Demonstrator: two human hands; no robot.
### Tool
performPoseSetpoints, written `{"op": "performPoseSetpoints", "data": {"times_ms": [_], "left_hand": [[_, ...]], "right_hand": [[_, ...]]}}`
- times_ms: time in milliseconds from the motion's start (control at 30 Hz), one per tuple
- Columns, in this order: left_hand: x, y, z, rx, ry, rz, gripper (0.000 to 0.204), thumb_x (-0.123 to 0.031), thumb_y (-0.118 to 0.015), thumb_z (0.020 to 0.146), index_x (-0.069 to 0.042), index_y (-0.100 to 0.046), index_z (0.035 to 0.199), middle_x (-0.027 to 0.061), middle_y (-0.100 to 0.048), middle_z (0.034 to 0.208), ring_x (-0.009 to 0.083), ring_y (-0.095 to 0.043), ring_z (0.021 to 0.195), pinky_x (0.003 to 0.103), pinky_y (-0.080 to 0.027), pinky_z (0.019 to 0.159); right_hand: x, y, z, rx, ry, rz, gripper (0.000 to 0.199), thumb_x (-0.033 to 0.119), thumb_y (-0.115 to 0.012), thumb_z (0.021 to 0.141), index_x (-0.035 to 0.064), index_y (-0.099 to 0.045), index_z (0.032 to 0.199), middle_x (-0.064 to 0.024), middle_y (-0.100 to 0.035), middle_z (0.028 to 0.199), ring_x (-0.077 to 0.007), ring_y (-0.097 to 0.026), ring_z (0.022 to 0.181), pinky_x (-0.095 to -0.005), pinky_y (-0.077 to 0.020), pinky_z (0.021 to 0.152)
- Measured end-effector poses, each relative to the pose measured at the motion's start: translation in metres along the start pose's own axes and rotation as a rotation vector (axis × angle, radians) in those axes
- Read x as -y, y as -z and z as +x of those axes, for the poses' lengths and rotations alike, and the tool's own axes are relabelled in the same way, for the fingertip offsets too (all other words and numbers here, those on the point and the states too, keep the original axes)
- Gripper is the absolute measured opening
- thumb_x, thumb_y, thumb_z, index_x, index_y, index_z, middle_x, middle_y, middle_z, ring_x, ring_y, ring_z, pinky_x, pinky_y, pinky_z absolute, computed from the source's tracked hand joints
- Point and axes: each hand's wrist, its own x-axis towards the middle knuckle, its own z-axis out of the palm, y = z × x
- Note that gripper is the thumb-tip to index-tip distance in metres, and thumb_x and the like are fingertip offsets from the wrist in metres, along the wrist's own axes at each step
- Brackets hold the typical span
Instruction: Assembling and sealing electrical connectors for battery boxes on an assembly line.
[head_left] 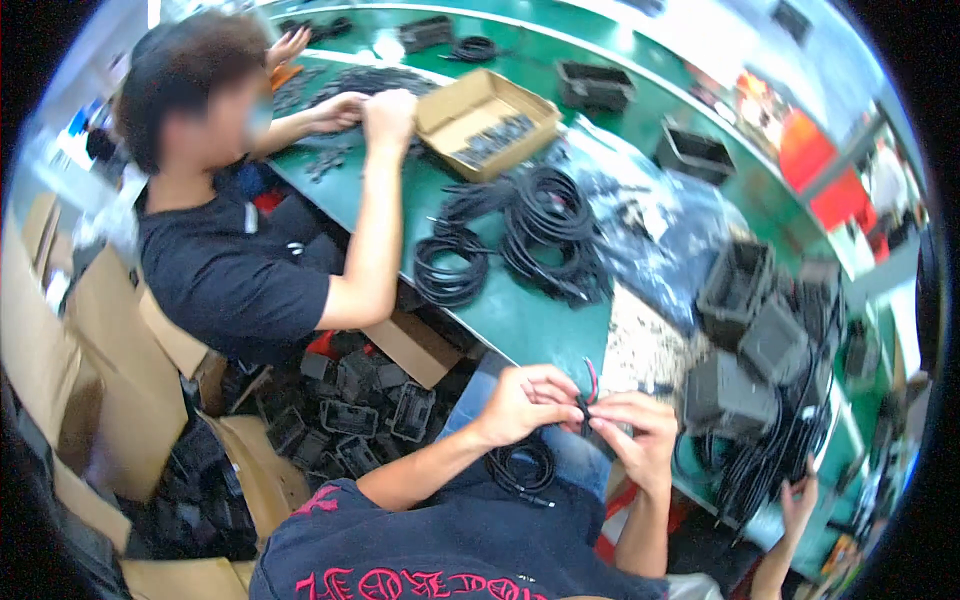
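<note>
My left hand (528,404) and my right hand (640,428) meet above my lap, fingertips pinched together. Between them is the end of a black cable (586,412), with thin red and dark wires (592,376) sticking up from it. Whether a small black part sits on that end is too blurred to tell. Below my left hand, a coil of black cable (522,468) lies on my lap, its pale-tipped plug pointing right.
Black cable coils (548,225) lie on the green table (545,335). Beyond are a cardboard box of small dark parts (440,125) and plastic bags (650,235). Grey housings (735,395) stand right. A co-worker (235,260) works at left; another person's hand (797,505) reaches in at right.
</note>
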Motion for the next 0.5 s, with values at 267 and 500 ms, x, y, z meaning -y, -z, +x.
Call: {"op": "performPoseSetpoints", "data": {"times_ms": [267,500], "left_hand": [[-0.009,-0.013,-0.011,-0.008,-0.069,0.157,0.032,-0.005,-0.072,0.087,0.008,-0.062,0.114,0.0175,-0.070,0.102,0.0189,-0.070,0.089,0.030,-0.058,0.077],[-0.021,0.019,-0.013,-0.077,0.031,0.107,0.034,-0.008,-0.068,0.091,0.010,-0.061,0.118,0.0162,-0.072,0.096,0.0184,-0.070,0.088,0.030,-0.057,0.076]], "right_hand": [[0.004,-0.006,0.007,-0.108,0.157,-0.182,0.012,-0.008,-0.070,0.070,-0.0033,-0.068,0.081,-0.0122,-0.068,0.077,-0.0234,-0.065,0.072,-0.0308,-0.0504,0.069],[-0.029,0.018,0.001,0.034,0.103,-0.869,0.040,-0.005,-0.065,0.072,0.0051,-0.063,0.111,-0.0170,-0.058,0.120,-0.0370,-0.051,0.120,-0.0528,-0.0318,0.112]]}}
